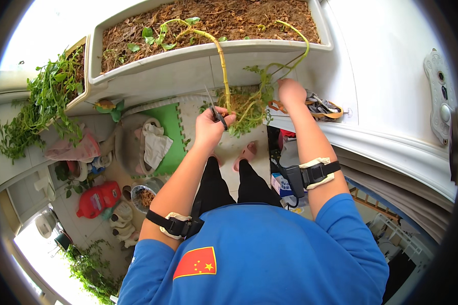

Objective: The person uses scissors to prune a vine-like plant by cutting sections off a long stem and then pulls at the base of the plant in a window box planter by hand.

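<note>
My left hand [212, 126] is closed round a pair of black-handled scissors [217, 116], the narrow blades pointing up and slightly left. Close by its fingertips hangs a thick yellowish stem [222, 53], which arches over the planter's front wall and ends in a leafy green clump [249, 114]. My right hand [292, 94] is a fist at the clump's right side, next to thin green stems [306, 47]. Its fingers face away, so whatever they grip is hidden. The long pale planter [198, 55], filled with brown soil, stands beyond both hands.
A second planter [78, 101] at left spills trailing greenery. Below lie a green foam mat [171, 129], a red jug [97, 199] and a bucket of brown scraps [146, 195]. Orange-edged straps [325, 108] rest on the ledge beside my right hand. Pink slippers [246, 155] show on the floor.
</note>
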Available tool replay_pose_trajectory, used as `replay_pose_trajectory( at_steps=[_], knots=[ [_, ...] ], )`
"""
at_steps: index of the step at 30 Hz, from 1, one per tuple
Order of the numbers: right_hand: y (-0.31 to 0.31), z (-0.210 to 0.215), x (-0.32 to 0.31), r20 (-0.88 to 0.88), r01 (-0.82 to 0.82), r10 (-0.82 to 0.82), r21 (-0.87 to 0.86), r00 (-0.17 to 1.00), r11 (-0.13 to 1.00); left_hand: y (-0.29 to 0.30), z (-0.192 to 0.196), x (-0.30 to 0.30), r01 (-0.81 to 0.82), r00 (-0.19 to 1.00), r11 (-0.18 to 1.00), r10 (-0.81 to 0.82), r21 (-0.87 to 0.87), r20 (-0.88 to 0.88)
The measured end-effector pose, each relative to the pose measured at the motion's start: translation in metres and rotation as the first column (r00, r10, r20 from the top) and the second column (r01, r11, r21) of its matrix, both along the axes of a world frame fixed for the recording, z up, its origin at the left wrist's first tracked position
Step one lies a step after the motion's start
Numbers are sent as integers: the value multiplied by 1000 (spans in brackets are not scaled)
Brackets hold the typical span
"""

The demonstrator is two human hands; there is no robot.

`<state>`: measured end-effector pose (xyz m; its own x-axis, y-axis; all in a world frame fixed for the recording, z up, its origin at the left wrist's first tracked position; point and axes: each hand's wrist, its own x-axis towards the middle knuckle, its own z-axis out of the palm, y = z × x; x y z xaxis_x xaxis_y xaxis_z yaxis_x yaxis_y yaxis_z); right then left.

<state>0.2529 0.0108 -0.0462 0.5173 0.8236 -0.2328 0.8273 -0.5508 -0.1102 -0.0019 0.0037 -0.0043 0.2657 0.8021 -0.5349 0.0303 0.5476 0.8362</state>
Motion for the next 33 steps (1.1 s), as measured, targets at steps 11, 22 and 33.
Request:
replay_pose_trajectory(
  at_steps=[11,22,33],
  knots=[
    [-76,-15,-40,-127,-204,235,219,964,954,1,1,-2,-2,998,1000,2,-6,55],
    [-75,27,-133,-481,-78,392,550,784,832,4,0,-2,91,995,995,-92,30,38],
    [-100,46,-131,-589,38,179,337,788,941,-17,0,-14,258,963,952,-267,163,34]
  ],
)
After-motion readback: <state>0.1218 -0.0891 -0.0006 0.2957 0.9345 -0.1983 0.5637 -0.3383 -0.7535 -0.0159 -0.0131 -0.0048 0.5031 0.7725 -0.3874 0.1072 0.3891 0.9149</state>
